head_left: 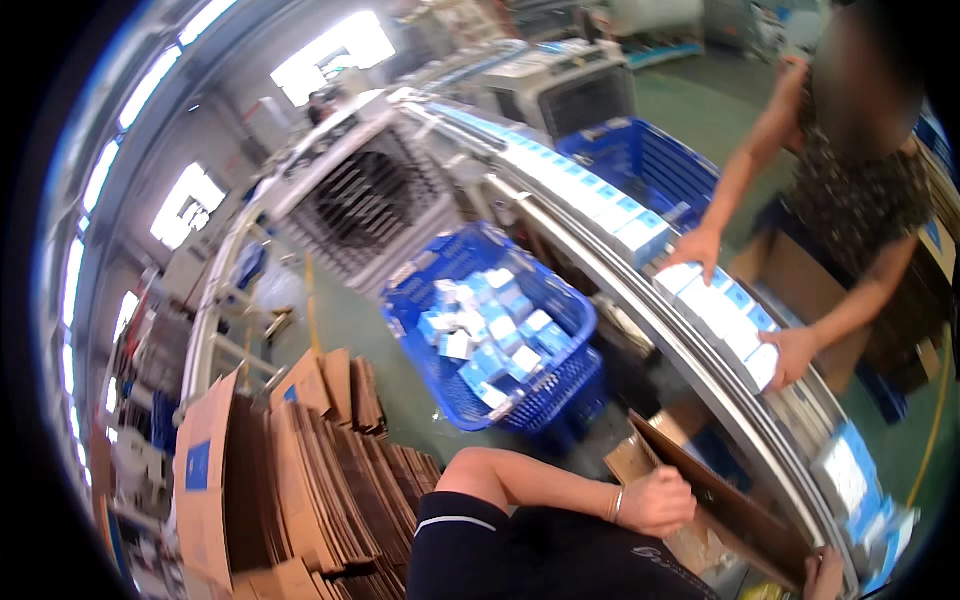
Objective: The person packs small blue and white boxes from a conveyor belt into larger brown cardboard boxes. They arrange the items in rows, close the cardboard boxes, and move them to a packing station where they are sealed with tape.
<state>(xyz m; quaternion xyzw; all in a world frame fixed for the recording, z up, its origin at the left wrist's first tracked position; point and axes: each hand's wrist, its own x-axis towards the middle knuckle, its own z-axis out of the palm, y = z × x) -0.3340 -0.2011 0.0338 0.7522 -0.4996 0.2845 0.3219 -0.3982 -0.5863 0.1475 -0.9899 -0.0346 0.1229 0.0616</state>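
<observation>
My left hand [657, 501] is curled into a fist beside an open cardboard box [735, 510]. What it grips, if anything, is hidden. At the lower right, my right hand [825, 574] shows only in part, with its fingers closed at the far end of the same box's wall. The box stands low against the near side of a conveyor [690, 355]. Across it, another person's two hands press the ends of a row of small white-and-blue cartons [718, 317].
A blue plastic basket [410, 345] of loose cartons stands ahead of me. Flattened cardboard boxes [300, 480] are stacked at my left. Beyond the conveyor sits another blue basket [670, 165]. Wrapped blue-and-white packs [868, 490] lie at the conveyor's right end. A large slatted fan unit [370, 195] stands farther back.
</observation>
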